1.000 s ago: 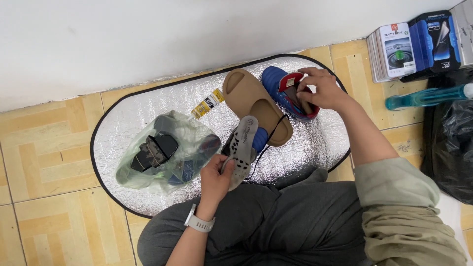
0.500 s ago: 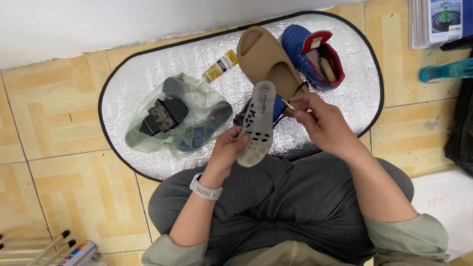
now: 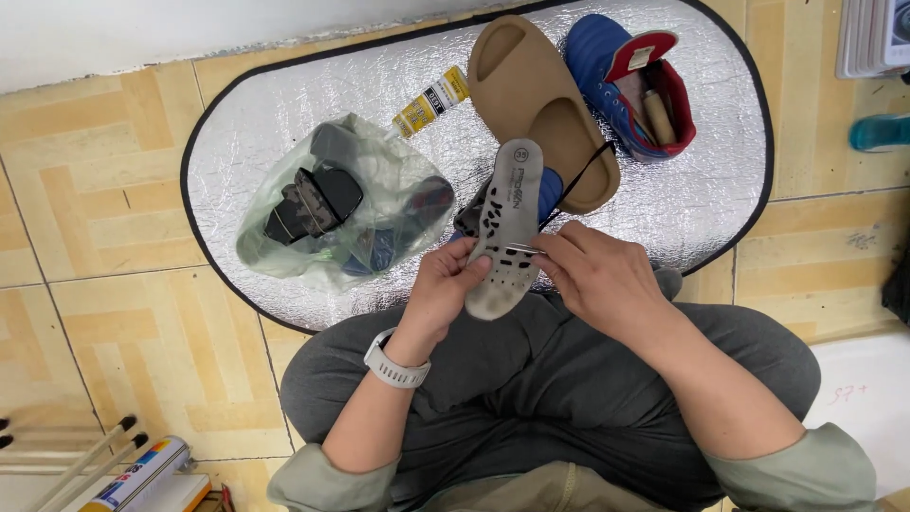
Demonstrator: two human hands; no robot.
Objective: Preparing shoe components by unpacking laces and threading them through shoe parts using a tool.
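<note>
My left hand [image 3: 444,289] grips a pale grey perforated insole [image 3: 502,228] by its lower edge and holds it upright above my lap. My right hand [image 3: 599,278] pinches a thin metal tool [image 3: 523,249], perhaps tweezers or a needle, whose tip touches the insole's middle. A white watch [image 3: 395,368] sits on my left wrist. A black cord [image 3: 586,173] runs from behind the insole toward the tan sandal.
A silver oval mat [image 3: 284,114] lies on the tiled floor. On it are a tan slide sandal [image 3: 531,90], a blue and red shoe [image 3: 633,81], a yellow glue tube [image 3: 431,100] and a clear plastic bag [image 3: 332,204] of dark items. A teal object [image 3: 879,131] lies at the right.
My right hand left the blue shoe and came to the insole holding a thin metal tool. The insole rose closer to me, and the view shifted nearer.
</note>
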